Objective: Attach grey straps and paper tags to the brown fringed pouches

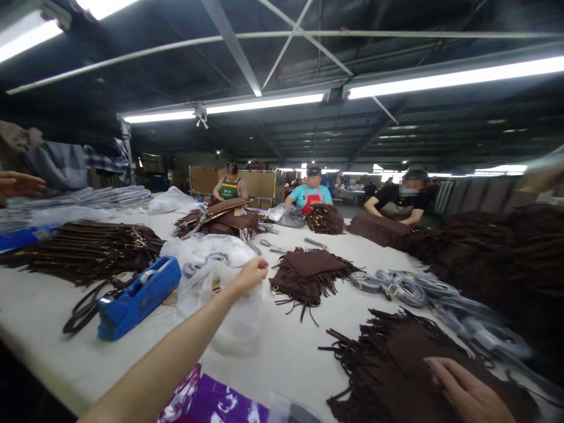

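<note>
My left hand (pixel 252 275) reaches out over the middle of the table with its fingers curled closed. What they hold, if anything, is hidden. Just below and left of it lies a translucent plastic bag (pixel 240 323); I cannot tell whether the hand touches it. To its right sits a small stack of dark brown fringed bags (pixel 311 267). At the lower right, my right hand (pixel 465 388) is over a larger brown fringed bag (pixel 396 352), fingers extended and seemingly lying on its surface.
A blue tape dispenser (pixel 141 296) stands left, by a pile of brown bags with zippers (pixel 83 249). Wrapped grey straps (pixel 408 288) and a heap of brown bags (pixel 506 258) lie right. Purple packaging (pixel 224 399) is near. Several people work across the table; another person's hand (pixel 20 183) shows left.
</note>
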Action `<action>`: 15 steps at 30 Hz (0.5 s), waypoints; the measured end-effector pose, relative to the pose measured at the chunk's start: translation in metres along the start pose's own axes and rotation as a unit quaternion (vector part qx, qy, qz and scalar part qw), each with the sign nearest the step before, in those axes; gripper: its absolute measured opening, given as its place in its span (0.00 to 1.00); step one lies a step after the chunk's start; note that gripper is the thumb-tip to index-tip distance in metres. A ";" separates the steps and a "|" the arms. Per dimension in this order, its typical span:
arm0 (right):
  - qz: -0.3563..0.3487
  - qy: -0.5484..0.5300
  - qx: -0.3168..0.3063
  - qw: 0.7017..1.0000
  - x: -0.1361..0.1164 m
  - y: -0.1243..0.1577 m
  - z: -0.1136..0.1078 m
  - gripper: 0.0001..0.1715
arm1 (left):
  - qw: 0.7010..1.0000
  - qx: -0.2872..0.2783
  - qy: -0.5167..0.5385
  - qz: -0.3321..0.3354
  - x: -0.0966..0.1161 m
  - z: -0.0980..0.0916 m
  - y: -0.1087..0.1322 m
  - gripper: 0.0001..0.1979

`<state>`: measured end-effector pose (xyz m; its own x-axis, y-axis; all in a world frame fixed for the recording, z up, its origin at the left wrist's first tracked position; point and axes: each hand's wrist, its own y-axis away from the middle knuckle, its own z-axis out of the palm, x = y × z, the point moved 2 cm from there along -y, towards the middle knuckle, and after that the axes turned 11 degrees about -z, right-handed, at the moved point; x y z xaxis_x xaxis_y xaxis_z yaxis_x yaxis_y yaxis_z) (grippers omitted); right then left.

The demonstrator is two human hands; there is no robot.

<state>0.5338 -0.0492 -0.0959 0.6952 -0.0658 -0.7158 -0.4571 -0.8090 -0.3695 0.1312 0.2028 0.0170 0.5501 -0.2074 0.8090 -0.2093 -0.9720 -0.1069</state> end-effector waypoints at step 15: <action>-0.043 0.031 -0.005 0.999 -0.023 0.005 0.001 0.22 | 0.909 -0.176 -0.353 0.138 0.043 0.131 0.027 0.21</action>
<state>0.5154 -0.0510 -0.0820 0.7652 -0.0320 -0.6430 -0.3887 -0.8191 -0.4218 0.2550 0.1529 -0.0274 0.7924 -0.5782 0.1944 -0.5957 -0.8020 0.0430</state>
